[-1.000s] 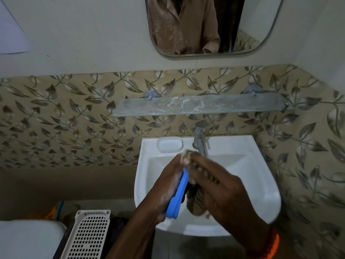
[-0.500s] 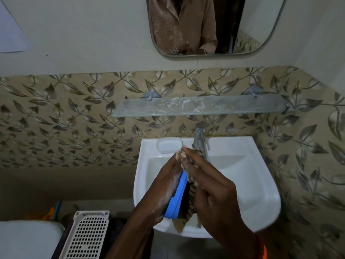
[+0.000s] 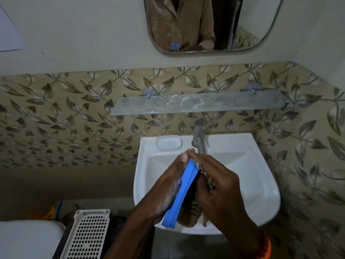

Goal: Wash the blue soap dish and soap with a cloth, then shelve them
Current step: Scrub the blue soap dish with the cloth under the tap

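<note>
Over the white sink (image 3: 257, 184) my left hand (image 3: 166, 186) holds the blue soap dish (image 3: 182, 193) on edge, its hollow turned to the right. Soap foam coats that hand. My right hand (image 3: 218, 186) presses a brown patterned cloth (image 3: 194, 208) against the inside of the dish. The cloth's lower end hangs below the dish. A white soap bar (image 3: 169, 143) lies on the sink's back ledge, left of the tap (image 3: 198, 137). The glass shelf (image 3: 196, 104) is fixed to the wall above the sink and bears white smears.
A mirror (image 3: 211, 25) hangs above the shelf. A white perforated basket (image 3: 87, 234) stands at the lower left beside a white object (image 3: 28, 238). Leaf-patterned tiles cover the wall on both sides of the sink.
My right hand has slid the cloth along the dish, first up toward the tap, then spread down over the dish's inside. The dish has tilted slightly and shows more of its rim.
</note>
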